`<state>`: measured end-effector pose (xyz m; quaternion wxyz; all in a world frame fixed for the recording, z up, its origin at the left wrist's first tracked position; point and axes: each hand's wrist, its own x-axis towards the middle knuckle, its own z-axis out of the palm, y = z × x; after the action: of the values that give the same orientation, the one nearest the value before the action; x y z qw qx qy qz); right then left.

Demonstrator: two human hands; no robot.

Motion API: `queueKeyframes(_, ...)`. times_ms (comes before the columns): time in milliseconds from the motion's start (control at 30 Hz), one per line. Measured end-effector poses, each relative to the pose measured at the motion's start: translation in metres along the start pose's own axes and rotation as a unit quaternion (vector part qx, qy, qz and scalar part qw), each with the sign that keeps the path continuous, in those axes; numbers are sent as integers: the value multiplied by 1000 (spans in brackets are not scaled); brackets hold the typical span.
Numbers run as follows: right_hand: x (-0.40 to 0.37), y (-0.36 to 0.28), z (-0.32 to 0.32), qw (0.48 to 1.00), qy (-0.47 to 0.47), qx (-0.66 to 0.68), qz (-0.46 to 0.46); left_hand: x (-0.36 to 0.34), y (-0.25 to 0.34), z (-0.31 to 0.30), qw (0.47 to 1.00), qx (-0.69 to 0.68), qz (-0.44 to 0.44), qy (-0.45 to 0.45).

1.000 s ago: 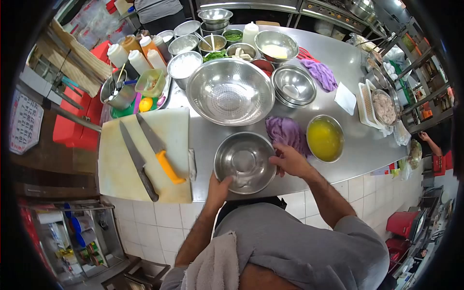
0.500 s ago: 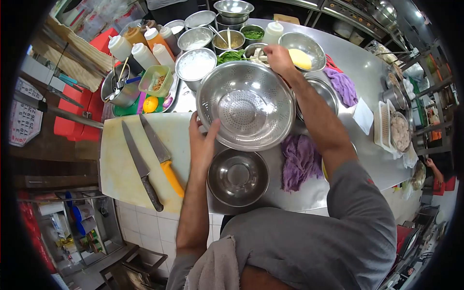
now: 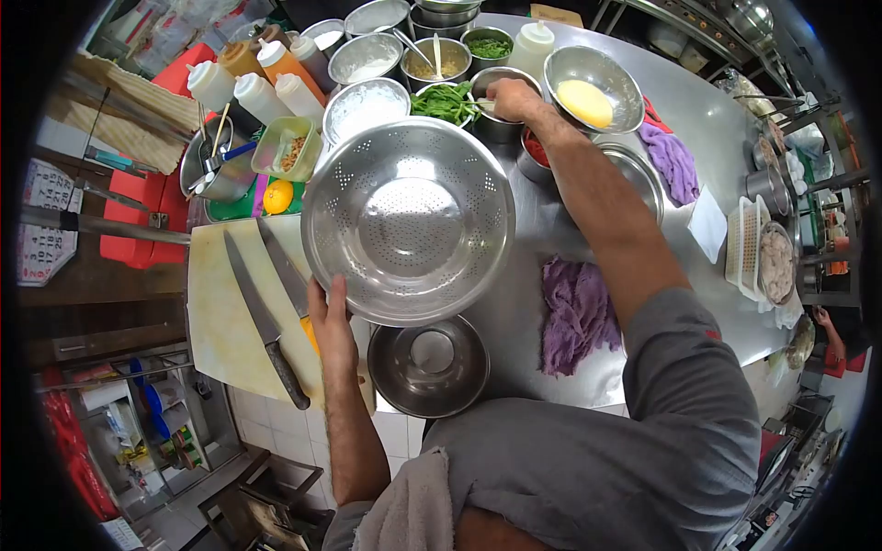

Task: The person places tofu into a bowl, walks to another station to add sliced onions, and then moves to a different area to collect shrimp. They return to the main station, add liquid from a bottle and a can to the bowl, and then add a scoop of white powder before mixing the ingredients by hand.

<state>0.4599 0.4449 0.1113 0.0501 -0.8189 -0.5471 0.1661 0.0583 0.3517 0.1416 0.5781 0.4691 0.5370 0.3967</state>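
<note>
My left hand [image 3: 333,323] grips the lower left rim of a steel colander [image 3: 409,225], thumb on the inside. The colander is tilted towards me and its perforated inside holds nothing visible. Under its near edge stands a steel mixing bowl [image 3: 430,372]. At the back, my right hand [image 3: 514,98] reaches over a round steel container [image 3: 499,126], its fingers curled down at the opening. A small pale thing shows by the fingertips, too little of it to name. Beside that container is a bowl of green leaves [image 3: 445,103].
Two knives, one dark-handled [image 3: 266,321], lie on the cutting board [image 3: 216,340]. Squeeze bottles [image 3: 266,101] and a bowl with a yellow mass [image 3: 585,103] stand at the back. A purple cloth [image 3: 579,317] lies right of the mixing bowl.
The colander has moved left with my left hand, uncovering a container with red contents. My right hand has shifted slightly left over the steel container; the white pieces seen near it before are now mostly hidden.
</note>
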Motion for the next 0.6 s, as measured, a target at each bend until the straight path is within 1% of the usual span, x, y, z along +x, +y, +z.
queueKeyframes(33,-6,-3,-5,1000,12,-5,1,-9,4,0,1000,-20,-9,11)
queueKeyframes(67,-13,-4,-10,999,48,3,-11,-15,0,-9,1000,-22,-9,13)
queueKeyframes(100,-15,-6,-15,999,46,0,-11,-23,-8,-21,999,43,-1,-27)
queueKeyframes(133,-17,-6,-19,996,64,60,19,-32,-14,-31,992,109,7,-70)
queueKeyframes(167,-20,-5,-22,988,83,119,51,-43,-16,-36,992,107,5,-73)
queueKeyframes(200,-17,-2,-20,990,88,98,42,-55,-17,-39,972,177,-2,-153)
queueKeyframes(233,-18,-1,-19,990,90,98,44,-63,-17,-43,942,246,-7,-230)
queueKeyframes(267,-18,-1,-17,989,116,85,26,-67,-26,-47,942,246,-4,-229)
queueKeyframes(300,-17,-3,-14,987,142,74,7,-68,-42,-50,935,290,-6,-204)
queueKeyframes(333,-18,-5,-14,975,195,107,-14,-70,-49,-51,926,333,-11,-178)
queueKeyframes(367,-22,-3,-15,975,196,107,-13,-72,-51,-49,925,334,-10,-179)
queueKeyframes(400,-41,-11,-30,959,167,230,4,-73,-51,-41,919,347,2,-187)
queueKeyframes(433,-60,-18,-43,927,135,348,23,-76,-52,-33,913,358,12,-197)
queueKeyframes(467,-77,-16,-52,904,151,400,-11,-79,-64,-25,933,304,-15,-194)
queueKeyframes(500,-104,-14,-58,869,184,452,-76,-80,-71,-17,932,302,-15,-199)
queueKeyframes(533,-131,-14,-68,859,165,478,-78,-81,-75,-8,934,281,14,-218)
queueKeyframes(567,-158,-16,-71,858,186,472,-83,-81,-77,3,935,259,44,-238)
queueKeyframes(600,-187,-19,-72,857,207,465,-86,-81,-75,16,933,256,43,-248)
